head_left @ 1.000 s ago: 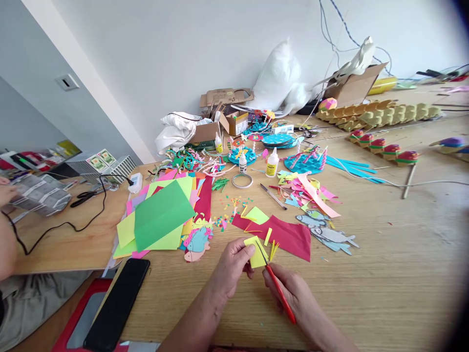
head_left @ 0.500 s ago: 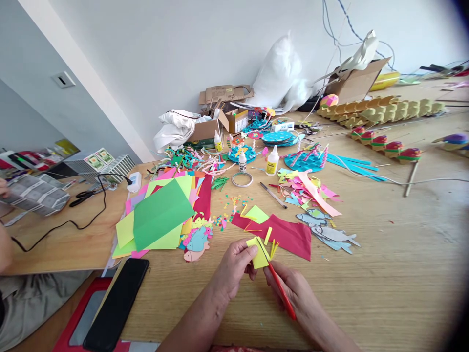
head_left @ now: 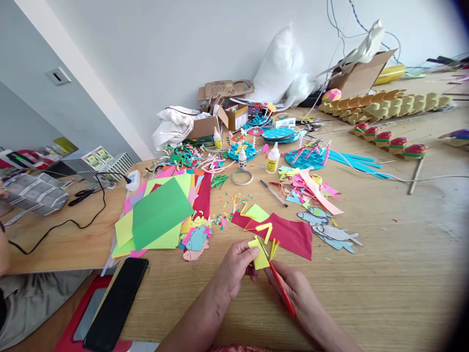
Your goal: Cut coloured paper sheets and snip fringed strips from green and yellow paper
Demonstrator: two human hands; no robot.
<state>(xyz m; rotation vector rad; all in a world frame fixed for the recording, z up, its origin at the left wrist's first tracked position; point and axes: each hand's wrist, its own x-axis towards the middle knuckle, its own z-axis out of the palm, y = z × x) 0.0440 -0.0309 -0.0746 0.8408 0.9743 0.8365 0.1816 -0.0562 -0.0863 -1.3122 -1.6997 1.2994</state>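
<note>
Between thumb and fingers, my left hand (head_left: 238, 264) pinches a small piece of yellow paper (head_left: 259, 258). My right hand (head_left: 289, 281) is closed round a pair of red-handled scissors (head_left: 283, 291), whose blades lie along the paper's right edge. Thin yellow strips (head_left: 274, 248) stick up beside the blades. Just beyond both hands lies a dark red sheet of paper (head_left: 293, 237), with a bent yellow strip (head_left: 269, 228) and a light green piece (head_left: 257, 213) on it. Paper fish cut-outs (head_left: 196, 239) lie to the left, and grey and blue paper fish (head_left: 335, 232) to the right.
Coloured paper sheets (head_left: 161, 210) are stacked at the left, near a black phone (head_left: 116, 303). Glue bottles (head_left: 273, 159), a tape roll (head_left: 242, 177), a pen (head_left: 274, 193) and paper scraps (head_left: 311, 188) lie farther back. At the far left, another person's arm (head_left: 3, 249) shows.
A yellow strip has come off at the scissors and now lies bent on the red paper. Both hands keep nearly the same place; the view has shifted slightly.
</note>
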